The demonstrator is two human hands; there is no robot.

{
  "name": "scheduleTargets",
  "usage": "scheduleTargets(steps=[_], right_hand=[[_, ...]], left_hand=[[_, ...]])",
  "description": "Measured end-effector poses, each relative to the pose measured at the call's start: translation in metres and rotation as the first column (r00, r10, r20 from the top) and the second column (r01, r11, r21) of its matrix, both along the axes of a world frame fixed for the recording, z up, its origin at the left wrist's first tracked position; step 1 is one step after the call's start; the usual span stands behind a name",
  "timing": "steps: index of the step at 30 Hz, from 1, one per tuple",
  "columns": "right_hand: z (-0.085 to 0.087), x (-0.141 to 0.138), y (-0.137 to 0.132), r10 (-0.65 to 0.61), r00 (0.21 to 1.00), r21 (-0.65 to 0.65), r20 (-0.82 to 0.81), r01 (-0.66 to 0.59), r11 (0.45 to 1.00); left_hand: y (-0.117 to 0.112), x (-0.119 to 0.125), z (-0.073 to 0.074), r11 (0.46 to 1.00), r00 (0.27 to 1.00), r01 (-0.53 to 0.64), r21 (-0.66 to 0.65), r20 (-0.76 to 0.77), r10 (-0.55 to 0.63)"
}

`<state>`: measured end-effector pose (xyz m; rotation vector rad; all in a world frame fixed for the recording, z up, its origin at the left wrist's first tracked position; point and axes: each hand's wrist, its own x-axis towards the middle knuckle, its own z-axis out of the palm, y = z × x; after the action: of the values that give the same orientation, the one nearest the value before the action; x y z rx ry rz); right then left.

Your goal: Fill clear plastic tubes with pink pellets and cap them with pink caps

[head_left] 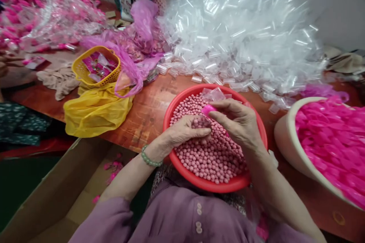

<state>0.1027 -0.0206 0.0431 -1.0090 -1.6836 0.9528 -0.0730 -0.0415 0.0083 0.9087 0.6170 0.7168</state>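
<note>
A red round basin (182, 100) full of small pink balls (211, 155) sits at the table's near edge. Both hands hover over it. My left hand (185, 131) pinches a small clear plastic bag (201, 122) with a few pink balls inside. My right hand (238, 121) is closed on a small bright pink piece (208, 109) at the bag's mouth. A few empty clear bags (213, 94) lie on the balls at the basin's far side.
A big heap of clear bags (242, 34) fills the back. A cream tub (288, 140) of bright pink pieces stands right. A yellow basket (78, 69), yellow bag (97, 112) and purple bag (139, 41) lie left, a cardboard box (57, 193) below. Another person's hand (5, 64) shows far left.
</note>
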Motion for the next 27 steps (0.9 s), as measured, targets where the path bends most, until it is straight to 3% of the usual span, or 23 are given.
scheduleTargets(steps=[6,15,22,27], right_hand=[[-0.001,-0.004,0.001,0.060,0.978,0.150,0.201,-0.091,0.985],[0.001,-0.001,0.001,0.105,0.948,0.098,0.299,-0.140,0.985],[-0.004,-0.003,0.004,0.173,0.962,0.005,0.211,-0.178,0.984],[-0.010,-0.007,0.007,0.129,0.964,0.018,0.234,-0.137,0.990]], left_hand=[[0.000,0.001,-0.007,0.999,1.000,-0.023,-0.033,0.011,0.024],[0.001,-0.002,-0.004,0.995,0.998,0.065,-0.079,-0.004,-0.065],[0.002,0.002,-0.003,0.999,0.999,-0.035,-0.001,-0.041,0.035],[0.002,-0.001,-0.005,1.000,0.996,-0.012,0.007,-0.088,0.012]])
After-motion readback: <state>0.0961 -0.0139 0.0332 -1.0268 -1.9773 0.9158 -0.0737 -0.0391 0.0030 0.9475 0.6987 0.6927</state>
